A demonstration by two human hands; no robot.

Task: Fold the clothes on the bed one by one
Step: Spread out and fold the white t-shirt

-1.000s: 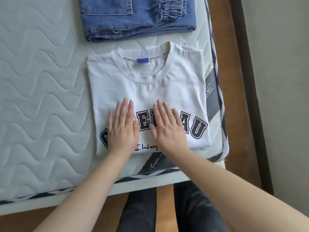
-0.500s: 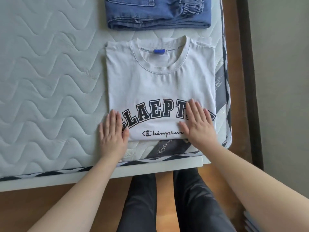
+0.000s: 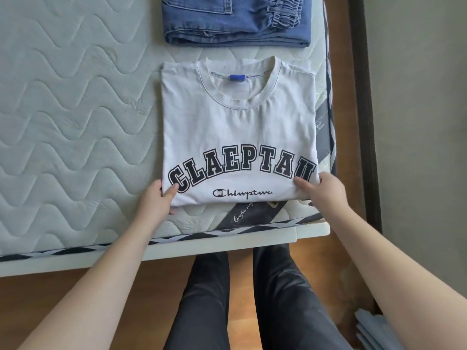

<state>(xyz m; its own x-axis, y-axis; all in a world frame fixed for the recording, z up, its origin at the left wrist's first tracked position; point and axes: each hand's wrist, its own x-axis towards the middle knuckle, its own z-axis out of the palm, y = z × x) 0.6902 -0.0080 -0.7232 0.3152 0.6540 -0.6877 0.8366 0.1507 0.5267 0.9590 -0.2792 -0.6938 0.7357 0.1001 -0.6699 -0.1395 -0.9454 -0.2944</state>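
Gripping the folded white T-shirt (image 3: 237,132) at its near corners, the left hand (image 3: 155,198) and right hand (image 3: 324,190) are now pinching the fabric, thumbs on top, where earlier both palms were lying flat on it. The shirt is lying on the mattress (image 3: 70,122) near its corner, below folded jeans (image 3: 237,21). Print is reading "CLAEPTAU" and "Chimptwa"; the mattress label (image 3: 246,215) is reading "Comfort", the rest unclear.

A bedroom in a home: a bare quilted mattress (image 3: 70,117) lay on a white bed frame (image 3: 217,246) over a wooden floor (image 3: 83,299), close beside a plain wall (image 3: 424,122). Folded jeans (image 3: 237,24) and a white T-shirt (image 3: 237,132) rested on the mattress.
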